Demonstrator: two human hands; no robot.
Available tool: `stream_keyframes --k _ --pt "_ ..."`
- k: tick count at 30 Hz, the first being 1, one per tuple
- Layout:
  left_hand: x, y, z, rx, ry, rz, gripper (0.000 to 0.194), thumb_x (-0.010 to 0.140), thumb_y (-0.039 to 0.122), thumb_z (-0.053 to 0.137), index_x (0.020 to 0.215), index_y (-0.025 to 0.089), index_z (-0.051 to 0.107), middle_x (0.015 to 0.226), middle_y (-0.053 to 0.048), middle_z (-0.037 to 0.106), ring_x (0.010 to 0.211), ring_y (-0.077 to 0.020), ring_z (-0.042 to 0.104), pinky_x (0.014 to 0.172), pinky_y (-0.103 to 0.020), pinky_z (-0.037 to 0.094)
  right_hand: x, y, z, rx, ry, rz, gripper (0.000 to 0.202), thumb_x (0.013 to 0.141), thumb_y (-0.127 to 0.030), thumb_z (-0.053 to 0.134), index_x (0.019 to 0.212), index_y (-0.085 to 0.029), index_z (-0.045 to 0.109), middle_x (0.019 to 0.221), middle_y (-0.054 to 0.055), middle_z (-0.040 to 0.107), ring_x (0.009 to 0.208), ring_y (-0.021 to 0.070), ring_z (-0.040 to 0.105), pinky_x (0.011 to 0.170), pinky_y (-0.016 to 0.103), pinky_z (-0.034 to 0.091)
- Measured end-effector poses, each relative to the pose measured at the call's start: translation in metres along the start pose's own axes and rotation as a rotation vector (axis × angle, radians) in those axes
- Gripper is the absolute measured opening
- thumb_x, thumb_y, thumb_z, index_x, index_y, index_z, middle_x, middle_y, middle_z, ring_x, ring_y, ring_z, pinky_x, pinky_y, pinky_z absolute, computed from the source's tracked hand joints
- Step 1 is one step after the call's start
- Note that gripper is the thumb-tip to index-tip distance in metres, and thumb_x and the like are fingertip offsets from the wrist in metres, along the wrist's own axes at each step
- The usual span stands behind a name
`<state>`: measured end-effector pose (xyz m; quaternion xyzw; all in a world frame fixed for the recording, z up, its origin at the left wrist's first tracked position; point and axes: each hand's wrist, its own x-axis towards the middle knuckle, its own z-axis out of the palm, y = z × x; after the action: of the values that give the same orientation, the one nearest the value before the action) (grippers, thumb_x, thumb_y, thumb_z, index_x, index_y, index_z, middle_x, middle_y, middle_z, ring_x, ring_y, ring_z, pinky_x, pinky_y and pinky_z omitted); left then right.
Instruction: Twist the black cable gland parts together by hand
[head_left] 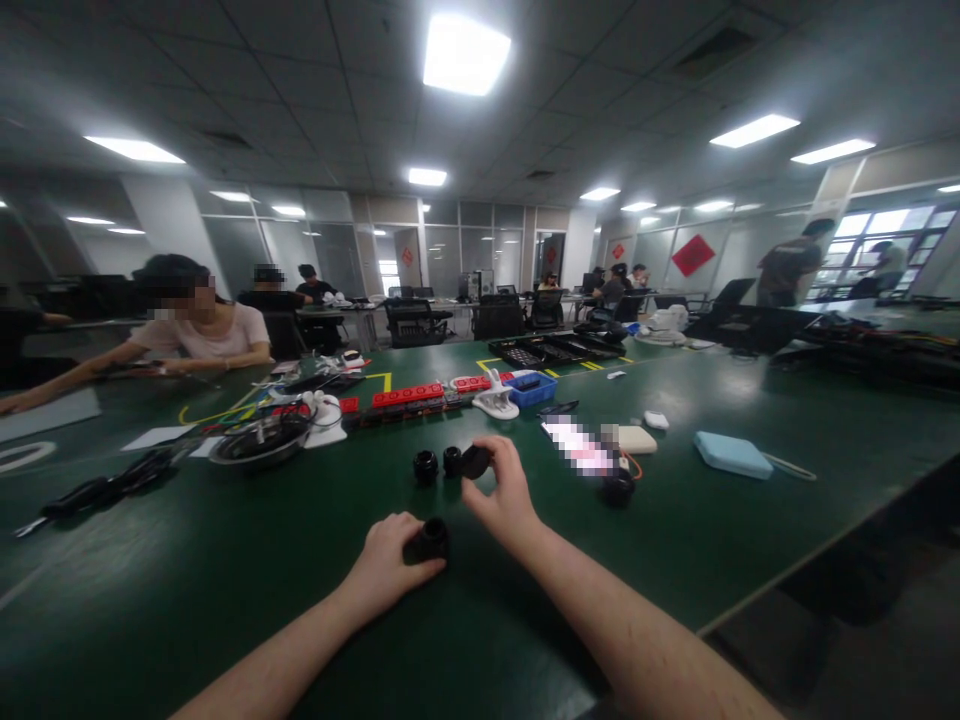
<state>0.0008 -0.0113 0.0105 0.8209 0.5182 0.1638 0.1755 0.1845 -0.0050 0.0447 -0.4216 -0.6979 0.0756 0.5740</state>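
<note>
My left hand [391, 553] is closed around a black cylindrical part [433, 538] with a round opening at its top, low over the green table. Between the thumb and fingers of my right hand [504, 485] is a black round piece [474, 461], tilted; its exact kind does not show. Just left of that piece stands a small black ring-topped part [451, 460]. A larger black cylindrical part [425, 466] stands a little further left, apart from both hands.
Behind the hands lie red blocks [409, 396], a white stand [496, 396] and a blue tray [531, 388]. A metal bowl [259, 440] with cables sits left. A phone [577, 445], cream case [634, 439] and light blue case [731, 455] lie right. A person [202, 330] sits at the left.
</note>
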Motion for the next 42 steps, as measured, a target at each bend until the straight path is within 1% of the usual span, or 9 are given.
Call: stream_keyframes --k 6,12,14,17,21,30,33,36,42 --pt "-0.001 -0.001 0.000 -0.006 -0.011 -0.062 0.044 0.064 0.056 0.054 0.092 0.023 0.058 0.092 -0.002 0.055 0.088 -0.0209 0.049 0.076 -0.032 0.037 0.009 0.017 -0.003 -0.283 -0.172 0.217 0.020 0.067 -0.019 0.050 0.085 -0.017 0.044 0.089 0.004 0.050 0.087 0.0168 0.047 0.077 0.029 0.038" --pt "0.000 -0.004 0.002 0.006 0.009 -0.030 0.041 0.064 0.054 0.055 0.090 0.022 0.058 0.090 -0.002 0.055 0.088 -0.0216 0.049 0.078 -0.033 0.036 0.008 0.032 -0.007 -0.444 -0.667 0.284 0.018 0.049 -0.025 0.070 0.058 -0.019 0.056 0.060 -0.001 0.054 0.066 0.0169 0.051 0.056 0.023 0.036" --pt "0.000 -0.003 0.002 0.006 0.008 -0.027 0.042 0.064 0.054 0.055 0.090 0.022 0.058 0.090 -0.002 0.056 0.088 -0.0220 0.049 0.078 -0.033 0.036 0.006 0.030 -0.008 -0.493 -0.782 0.274 0.017 0.048 -0.027 0.071 0.056 -0.020 0.059 0.061 -0.001 0.056 0.065 0.0167 0.052 0.054 0.023 0.035" --pt "0.000 -0.003 0.001 -0.002 -0.005 -0.037 0.042 0.064 0.055 0.054 0.090 0.022 0.058 0.092 -0.002 0.055 0.088 -0.0217 0.049 0.077 -0.033 0.036 0.005 0.024 -0.009 -0.562 -0.865 0.238 0.016 0.051 -0.030 0.070 0.063 -0.021 0.062 0.071 0.001 0.060 0.071 0.0177 0.054 0.056 0.022 0.036" --pt "-0.001 -0.002 0.000 -0.002 -0.016 -0.049 0.043 0.065 0.055 0.053 0.092 0.022 0.057 0.093 -0.003 0.055 0.088 -0.0214 0.049 0.078 -0.034 0.037 0.005 0.015 -0.010 -0.650 -0.893 0.199 0.021 0.056 -0.035 0.067 0.072 -0.022 0.065 0.083 0.004 0.061 0.079 0.0203 0.054 0.060 0.024 0.039" --pt "0.000 0.002 -0.003 0.001 -0.029 -0.062 0.043 0.065 0.055 0.053 0.092 0.022 0.057 0.094 -0.003 0.055 0.089 -0.0222 0.049 0.079 -0.034 0.036 0.003 0.011 -0.010 -0.771 -0.863 0.186 0.030 0.067 -0.041 0.058 0.081 -0.015 0.066 0.088 0.012 0.061 0.086 0.0258 0.053 0.069 0.032 0.042" --pt "-0.001 0.003 -0.003 0.006 -0.031 -0.057 0.042 0.065 0.054 0.053 0.092 0.022 0.057 0.092 -0.003 0.056 0.088 -0.0221 0.049 0.077 -0.034 0.037 0.003 0.011 -0.010 -0.771 -0.855 0.184 0.040 0.075 -0.049 0.047 0.082 -0.015 0.066 0.088 0.013 0.061 0.086 0.0265 0.053 0.071 0.035 0.042" --pt "-0.001 0.002 -0.002 0.015 -0.028 -0.034 0.042 0.066 0.054 0.052 0.092 0.022 0.057 0.091 -0.003 0.056 0.086 -0.0218 0.050 0.077 -0.034 0.037 0.002 0.010 -0.011 -0.776 -0.839 0.191 0.044 0.080 -0.049 0.037 0.082 -0.015 0.066 0.090 0.014 0.060 0.089 0.0278 0.052 0.074 0.039 0.039" --pt "-0.001 0.002 -0.002 0.020 -0.024 -0.041 0.043 0.065 0.054 0.053 0.093 0.021 0.057 0.091 -0.003 0.056 0.088 -0.0221 0.050 0.078 -0.034 0.037 0.003 0.008 -0.011 -0.782 -0.822 0.211 0.041 0.079 -0.046 0.040 0.081 -0.016 0.067 0.095 0.015 0.059 0.092 0.0289 0.051 0.076 0.042 0.037"
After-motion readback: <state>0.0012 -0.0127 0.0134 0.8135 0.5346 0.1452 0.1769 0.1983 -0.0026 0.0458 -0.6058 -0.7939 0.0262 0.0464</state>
